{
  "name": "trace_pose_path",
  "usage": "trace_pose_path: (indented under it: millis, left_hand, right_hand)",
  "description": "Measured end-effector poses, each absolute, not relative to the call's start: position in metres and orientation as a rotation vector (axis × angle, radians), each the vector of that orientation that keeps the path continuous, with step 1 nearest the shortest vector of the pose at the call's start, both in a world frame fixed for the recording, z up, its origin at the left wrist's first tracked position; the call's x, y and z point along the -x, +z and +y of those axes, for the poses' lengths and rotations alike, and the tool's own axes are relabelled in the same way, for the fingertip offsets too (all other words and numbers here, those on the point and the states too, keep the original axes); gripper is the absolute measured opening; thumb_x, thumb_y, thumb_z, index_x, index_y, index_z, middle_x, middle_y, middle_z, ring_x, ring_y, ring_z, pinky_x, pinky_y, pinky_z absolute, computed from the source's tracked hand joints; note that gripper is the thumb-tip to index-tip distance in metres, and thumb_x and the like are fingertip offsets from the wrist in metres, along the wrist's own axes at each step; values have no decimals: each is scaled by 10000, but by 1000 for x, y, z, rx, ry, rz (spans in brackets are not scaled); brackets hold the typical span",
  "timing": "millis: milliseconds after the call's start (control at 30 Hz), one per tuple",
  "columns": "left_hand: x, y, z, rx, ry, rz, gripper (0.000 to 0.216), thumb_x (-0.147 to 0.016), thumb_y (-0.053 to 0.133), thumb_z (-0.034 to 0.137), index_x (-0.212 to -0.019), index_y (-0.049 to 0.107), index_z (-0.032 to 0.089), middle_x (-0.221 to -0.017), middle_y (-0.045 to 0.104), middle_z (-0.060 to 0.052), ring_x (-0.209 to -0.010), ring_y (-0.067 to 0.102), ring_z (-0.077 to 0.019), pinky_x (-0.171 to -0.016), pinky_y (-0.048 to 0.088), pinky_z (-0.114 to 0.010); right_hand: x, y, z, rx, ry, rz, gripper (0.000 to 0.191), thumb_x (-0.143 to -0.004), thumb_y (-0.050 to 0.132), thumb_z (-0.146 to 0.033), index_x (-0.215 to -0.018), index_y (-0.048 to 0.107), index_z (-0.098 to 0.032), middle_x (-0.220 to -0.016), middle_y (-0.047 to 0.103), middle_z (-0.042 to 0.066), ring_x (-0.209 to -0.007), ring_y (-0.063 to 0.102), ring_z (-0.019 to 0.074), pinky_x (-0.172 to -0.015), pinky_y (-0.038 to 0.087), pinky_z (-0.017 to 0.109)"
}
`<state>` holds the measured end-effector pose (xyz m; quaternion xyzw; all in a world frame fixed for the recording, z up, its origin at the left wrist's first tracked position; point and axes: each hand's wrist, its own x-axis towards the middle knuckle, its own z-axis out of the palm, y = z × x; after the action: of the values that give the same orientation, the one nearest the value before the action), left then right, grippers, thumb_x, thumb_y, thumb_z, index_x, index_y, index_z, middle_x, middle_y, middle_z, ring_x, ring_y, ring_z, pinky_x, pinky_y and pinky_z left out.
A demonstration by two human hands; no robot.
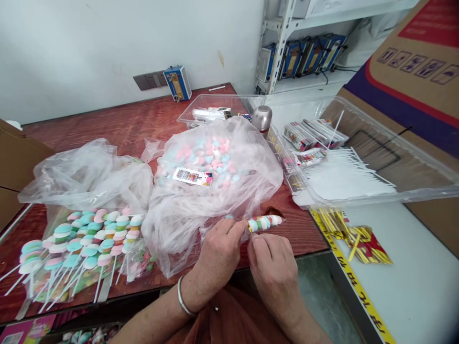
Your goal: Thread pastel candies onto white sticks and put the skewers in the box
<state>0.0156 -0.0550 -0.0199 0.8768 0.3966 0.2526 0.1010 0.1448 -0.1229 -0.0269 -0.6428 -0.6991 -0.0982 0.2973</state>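
A wrapped marshmallow skewer [265, 223] in pink, blue, green and white lies near the table's front edge. My left hand [220, 251] is closed at the skewer's near end, with its stick hidden by the fingers. A gold twist tie [250, 228] loops around the wrapper there. My right hand [274, 265] pinches the tie's lower end just below the skewer. Right behind my hands is a big clear plastic bag [172, 205] of loose marshmallows, topped by a small printed label card [192, 176]. To the left, several unwrapped marshmallow skewers [88, 239] lie piled with their white sticks toward me.
A clear plastic tub [304, 200] at right holds white sticks [344, 174] and stacked label cards [315, 134]. Bundled gold twist ties [369, 246] lie on the white surface. Behind stand a second clear tub [201, 100], a metal cup [262, 118] and a blue device [177, 83].
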Motion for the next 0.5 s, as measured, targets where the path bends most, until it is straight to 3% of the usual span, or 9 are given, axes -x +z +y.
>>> trace_pose_path:
  millis: [167, 267, 333, 400, 500]
  left_hand:
    - [-19, -16, -50, -2279, 791, 1204, 217, -945, 453, 134, -998, 658, 183, -867, 642, -48, -801, 582, -160, -715, 453, -281]
    - [-22, -12, -46, -1839, 808, 1230, 131, -891, 544, 152, -926, 669, 173, -870, 666, -35, -809, 592, -150, -737, 447, -277]
    - [-24, -12, -43, -1420, 770, 1159, 92, -851, 615, 231, -886, 661, 159, -763, 634, -13, -685, 551, -122, -632, 421, -248]
    - [-26, -14, -42, -1035, 714, 1016, 205, -787, 698, 324, -858, 640, 140, -635, 538, 25, -542, 431, -79, -501, 312, -210]
    - [-27, -16, -42, -742, 676, 860, 349, -691, 791, 374, -850, 611, 122, -595, 455, 56, -486, 308, -41, -447, 170, -191]
  right_hand:
    - [-139, -30, -120, 1674, -165, -1774, 188, -935, 522, -94, -792, 526, -216, -724, 577, 42, -704, 522, 200, -706, 420, 353]
    - [-140, -33, -113, 1661, 85, -1561, 176, -934, 526, -135, -780, 540, -219, -712, 597, 23, -680, 557, 178, -667, 435, 310]
    - [-143, -35, -108, 1628, 383, -1346, 147, -926, 538, -175, -785, 553, -217, -715, 617, 5, -654, 574, 158, -627, 449, 275]
    - [-148, -38, -102, 1548, 673, -1170, 149, -923, 544, -224, -775, 553, -217, -702, 622, -12, -631, 578, 146, -603, 463, 257]
    - [-153, -43, -96, 1465, 807, -1107, 162, -915, 560, -266, -761, 562, -213, -721, 618, -10, -677, 581, 154, -652, 476, 268]
